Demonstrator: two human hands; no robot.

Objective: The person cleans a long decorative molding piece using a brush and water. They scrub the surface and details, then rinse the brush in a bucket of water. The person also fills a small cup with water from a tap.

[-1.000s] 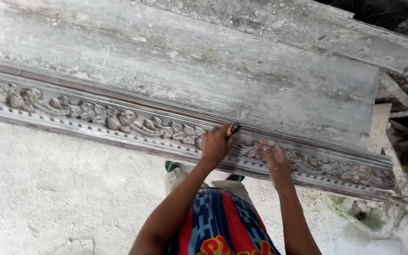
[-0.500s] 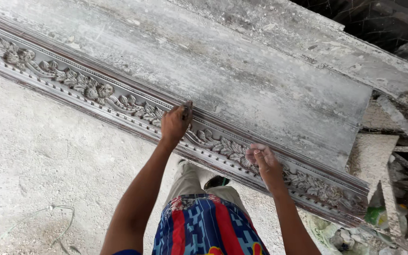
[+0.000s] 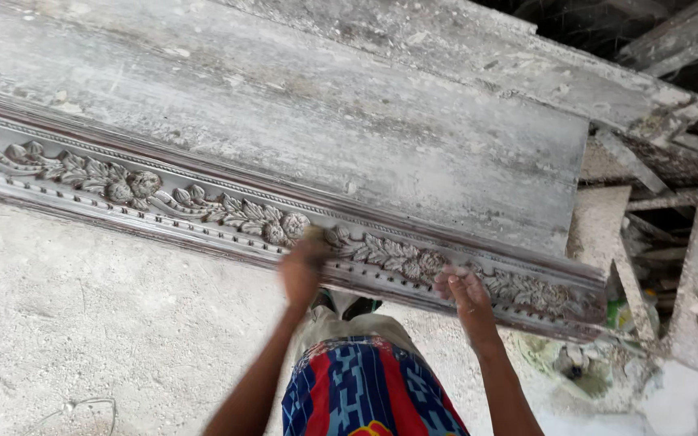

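A broad, dust-whitened slab (image 3: 300, 105) is taking up most of the upper half of the frame, sloping down from upper left to right, and one long carved moulding (image 3: 203, 206) is running along its lower edge, from the left edge of the frame to the lower right, its single band of leaves and round flowers facing the camera. Below it, a pale, gritty floor (image 3: 82, 323) is filling the lower left. At the right edge, several plaster-caked planks (image 3: 607, 234) are leaning and crossing over a dark gap, too jumbled to count. Two bare arms are reaching up from the bottom centre, above one patch of red, blue and white patterned cloth (image 3: 365, 387). The left hand (image 3: 302, 262) is blurring against the moulding at the middle of the frame, something small and pale showing at its top; whether its fingers are closing on anything cannot be told. The right hand (image 3: 464, 289) is resting on the carved band further right, fingers curled and pressing against the relief, pinching nothing visible.
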